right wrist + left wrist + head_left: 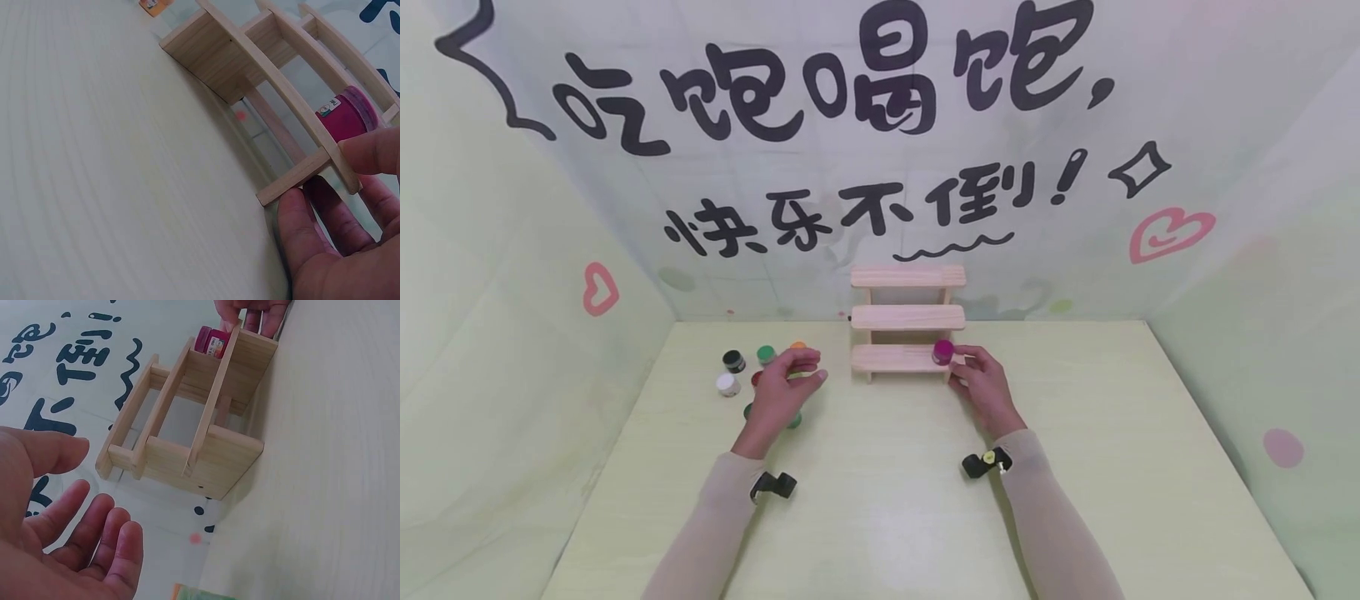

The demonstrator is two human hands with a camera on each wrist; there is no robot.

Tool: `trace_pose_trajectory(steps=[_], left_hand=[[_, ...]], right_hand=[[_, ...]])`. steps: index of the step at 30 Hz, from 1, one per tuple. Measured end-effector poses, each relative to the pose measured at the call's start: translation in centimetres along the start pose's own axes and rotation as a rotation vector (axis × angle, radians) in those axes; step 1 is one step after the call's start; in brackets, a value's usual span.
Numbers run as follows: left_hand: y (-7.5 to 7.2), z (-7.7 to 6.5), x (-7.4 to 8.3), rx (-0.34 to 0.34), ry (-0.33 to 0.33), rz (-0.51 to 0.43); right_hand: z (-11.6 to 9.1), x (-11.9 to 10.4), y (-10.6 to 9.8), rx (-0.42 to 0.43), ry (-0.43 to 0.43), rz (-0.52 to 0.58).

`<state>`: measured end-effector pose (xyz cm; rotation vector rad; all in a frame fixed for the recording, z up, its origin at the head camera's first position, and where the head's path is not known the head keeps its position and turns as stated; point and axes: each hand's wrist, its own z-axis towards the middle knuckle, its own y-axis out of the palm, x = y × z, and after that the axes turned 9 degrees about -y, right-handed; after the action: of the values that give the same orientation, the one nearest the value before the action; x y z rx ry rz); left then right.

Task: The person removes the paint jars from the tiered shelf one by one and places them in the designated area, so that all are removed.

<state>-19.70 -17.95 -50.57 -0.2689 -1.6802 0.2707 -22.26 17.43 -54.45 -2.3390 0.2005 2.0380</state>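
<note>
A small three-step wooden stand [907, 357] stands by the back wall. A magenta-lidded paint jar [943, 352] sits upright at the right end of its lowest step. My right hand [985, 385] grips that end of the stand; in the right wrist view the thumb [372, 152] lies on the step's edge right beside the jar, with other fingers [299, 222] below the step. My left hand [784, 392] hovers left of the stand with nothing between thumb and fingers. Behind and below it are a black-lidded jar [733, 361], a white jar [727, 384] and a green-lidded jar [766, 355].
Partly hidden by my left hand are an orange-lidded jar [798, 345], a red jar [756, 378] and dark green jars. The pale tabletop [880, 500] meets a printed cloth wall [820, 283] behind the stand, with cloth sides left and right.
</note>
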Motion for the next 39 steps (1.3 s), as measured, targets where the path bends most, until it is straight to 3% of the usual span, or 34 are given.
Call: trace_pose_trajectory(steps=[12, 17, 23, 39], left_hand=[[3.6, 1.1, 1.6, -0.009, 0.038, -0.018], [5.1, 1.5, 2.0, -0.040, 0.069, -0.074], [6.8, 2.1, 2.5, -0.077, 0.103, -0.079], [11.6, 3.6, 4.2, -0.149, 0.102, -0.098]], right_hand=[[-0.1, 0.1, 0.0, 0.006, -0.002, -0.009], [0.0, 0.2, -0.1, 0.002, 0.011, -0.006], [0.1, 0.2, -0.1, -0.003, 0.009, 0.006], [0.2, 0.2, -0.2, -0.005, 0.010, 0.008]])
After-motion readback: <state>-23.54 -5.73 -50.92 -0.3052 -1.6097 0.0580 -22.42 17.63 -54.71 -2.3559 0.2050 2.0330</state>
